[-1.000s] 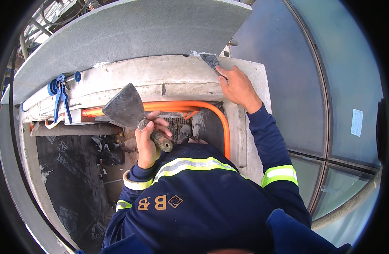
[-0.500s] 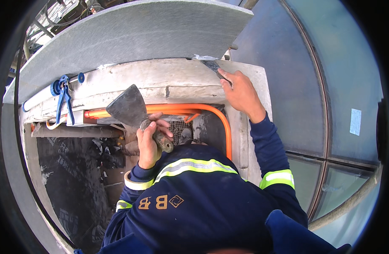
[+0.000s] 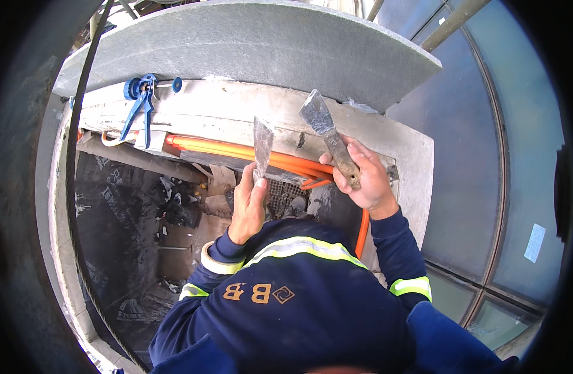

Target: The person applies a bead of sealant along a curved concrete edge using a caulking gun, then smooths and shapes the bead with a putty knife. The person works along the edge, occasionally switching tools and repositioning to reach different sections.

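My left hand is closed around the handle of a scraper, its blade pointing up and turned nearly edge-on. In my right hand is a putty knife with a worn handle, its blade smeared with pale paste and tilted up to the left. Both blades are held apart over the near side of a pale stone ledge. A streak of light paste shows at the foot of the upright grey slab, beyond the right hand.
A blue caulking gun lies on the ledge at the left. Orange pipes run below the ledge beside a grey box. Dark sheeting covers the lower left. A dark cable crosses the left side; glass panels stand right.
My right hand has drawn its putty knife back from the slab's foot toward me. My left hand has turned its scraper from broadside to nearly edge-on. The whole view has shifted.
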`<state>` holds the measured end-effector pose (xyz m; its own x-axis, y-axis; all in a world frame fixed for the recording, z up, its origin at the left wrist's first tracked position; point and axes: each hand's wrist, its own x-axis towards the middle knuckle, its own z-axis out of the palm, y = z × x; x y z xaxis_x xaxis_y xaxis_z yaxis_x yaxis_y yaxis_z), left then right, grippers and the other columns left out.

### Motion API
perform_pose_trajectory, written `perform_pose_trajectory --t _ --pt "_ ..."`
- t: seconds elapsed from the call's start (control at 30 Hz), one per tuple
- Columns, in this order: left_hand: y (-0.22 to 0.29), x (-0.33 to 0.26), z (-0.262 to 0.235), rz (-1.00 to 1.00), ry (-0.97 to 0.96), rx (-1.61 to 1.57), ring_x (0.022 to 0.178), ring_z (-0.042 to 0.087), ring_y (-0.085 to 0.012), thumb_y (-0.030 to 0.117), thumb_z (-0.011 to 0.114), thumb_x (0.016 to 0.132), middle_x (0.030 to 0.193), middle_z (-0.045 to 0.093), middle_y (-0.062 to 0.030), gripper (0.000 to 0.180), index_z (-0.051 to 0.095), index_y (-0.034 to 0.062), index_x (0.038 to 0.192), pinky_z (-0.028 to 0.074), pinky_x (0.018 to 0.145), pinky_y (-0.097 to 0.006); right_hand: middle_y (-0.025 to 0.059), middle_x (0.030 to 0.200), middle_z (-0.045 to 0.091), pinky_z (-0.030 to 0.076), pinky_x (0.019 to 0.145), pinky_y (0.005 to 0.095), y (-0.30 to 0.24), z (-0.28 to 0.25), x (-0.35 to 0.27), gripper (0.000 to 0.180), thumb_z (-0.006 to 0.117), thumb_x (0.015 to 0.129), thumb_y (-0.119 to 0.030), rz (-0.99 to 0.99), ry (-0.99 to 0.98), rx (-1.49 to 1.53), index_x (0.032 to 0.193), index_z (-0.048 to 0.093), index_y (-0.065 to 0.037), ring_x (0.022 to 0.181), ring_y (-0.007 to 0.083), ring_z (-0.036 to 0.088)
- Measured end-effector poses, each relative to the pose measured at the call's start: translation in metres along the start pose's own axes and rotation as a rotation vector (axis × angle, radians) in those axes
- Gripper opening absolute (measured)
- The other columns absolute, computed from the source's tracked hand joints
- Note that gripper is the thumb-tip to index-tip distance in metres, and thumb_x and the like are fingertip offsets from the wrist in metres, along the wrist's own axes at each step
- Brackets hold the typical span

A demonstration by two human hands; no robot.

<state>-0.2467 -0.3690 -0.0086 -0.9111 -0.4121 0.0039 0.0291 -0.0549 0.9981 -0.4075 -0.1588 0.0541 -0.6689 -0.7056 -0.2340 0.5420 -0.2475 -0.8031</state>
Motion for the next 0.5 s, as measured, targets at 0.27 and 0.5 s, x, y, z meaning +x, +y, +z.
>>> perform_pose_trajectory --t 0.27,0.5 --pt "0.013 -0.005 0.015 -0.019 -0.180 0.051 0.069 0.053 -0.0131 0.029 0.051 0.110 0.083 0.060 -0.0064 0.052 0.043 -0.0079 0.146 0.045 0.064 -0.031 0.0075 0.091 0.063 0.040 0.054 0.0223 0.000 0.029 -0.012 0.052 0.049 0.110 -0.027 -0.130 0.070 -0.264 0.153 0.045 0.003 0.060 0.0080 0.048" --pt "0.014 -0.013 0.029 -0.077 -0.257 -0.223 0.064 0.047 -0.0082 0.041 0.048 0.111 0.081 0.054 -0.0014 0.059 0.041 -0.0045 0.148 0.042 0.056 -0.026 -0.0011 0.077 0.057 0.041 0.059 0.0229 0.030 0.045 -0.037 0.047 0.052 0.108 -0.017 -0.259 0.163 -0.511 0.149 0.051 0.005 0.063 0.0050 0.046"
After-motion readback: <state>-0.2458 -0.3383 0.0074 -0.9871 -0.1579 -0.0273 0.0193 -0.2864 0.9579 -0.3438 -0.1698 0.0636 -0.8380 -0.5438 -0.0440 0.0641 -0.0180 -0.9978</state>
